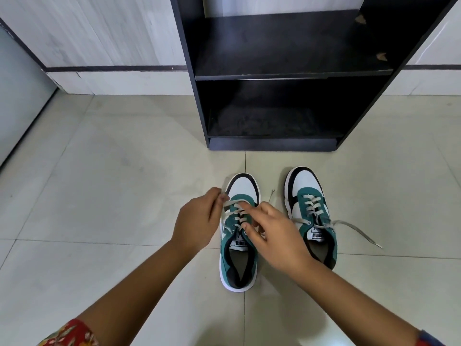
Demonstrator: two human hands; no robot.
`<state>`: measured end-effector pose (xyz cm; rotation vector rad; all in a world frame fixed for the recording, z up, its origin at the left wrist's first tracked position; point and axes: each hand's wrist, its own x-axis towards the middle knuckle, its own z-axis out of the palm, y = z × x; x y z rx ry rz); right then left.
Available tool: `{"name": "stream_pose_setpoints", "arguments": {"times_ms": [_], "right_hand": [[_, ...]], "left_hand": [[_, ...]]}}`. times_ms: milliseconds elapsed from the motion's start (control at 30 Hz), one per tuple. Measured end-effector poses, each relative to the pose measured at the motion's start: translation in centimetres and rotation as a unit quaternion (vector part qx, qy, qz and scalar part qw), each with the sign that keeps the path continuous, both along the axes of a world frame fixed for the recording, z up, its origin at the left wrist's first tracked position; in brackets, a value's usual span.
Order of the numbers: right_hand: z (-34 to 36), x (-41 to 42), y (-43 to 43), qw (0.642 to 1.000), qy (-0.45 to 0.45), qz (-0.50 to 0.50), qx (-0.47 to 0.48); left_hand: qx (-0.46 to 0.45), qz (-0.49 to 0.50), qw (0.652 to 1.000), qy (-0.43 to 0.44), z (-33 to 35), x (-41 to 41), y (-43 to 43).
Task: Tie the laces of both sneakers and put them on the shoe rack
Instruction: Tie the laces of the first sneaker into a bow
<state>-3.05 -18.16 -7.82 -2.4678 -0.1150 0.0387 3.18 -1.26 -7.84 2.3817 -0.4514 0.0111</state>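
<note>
While both sneakers stand side by side on the tiled floor, toes toward twelve o'clock, the left hand has its grip pinched together on a grey lace end at about ten o'clock of the left sneaker. At that shoe's three o'clock the right hand hovers over the lacing, fingers loosely spread, clamped on nothing I can make out. Just beside it, the right sneaker sits untied, its lace trailing toward four o'clock. Farther off at twelve o'clock stands the dark shoe rack.
</note>
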Motion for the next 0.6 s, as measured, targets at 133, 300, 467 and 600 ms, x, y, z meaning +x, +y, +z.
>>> {"name": "stream_pose_setpoints", "arguments": {"times_ms": [133, 300, 467, 600], "right_hand": [[-0.1, -0.1, 1.3, 1.0, 0.003, 0.02, -0.002], [0.2, 1.0, 1.5, 0.975, 0.052, -0.039, 0.214], [2.8, 1.8, -1.1, 0.897, 0.115, -0.12, 0.409], [4.6, 2.3, -4.7, 0.877, 0.102, -0.206, 0.422]], "left_hand": [[-0.094, -0.043, 0.953, 0.286, 1.0, 0.7, -0.8], [-0.116, -0.056, 0.942, 0.309, 1.8, 1.2, -0.8], [-0.102, 0.058, 0.981, 0.154, 1.9, 0.7, 0.5], [-0.111, 0.151, 0.98, 0.068, 0.5, 0.2, 1.6]]}}
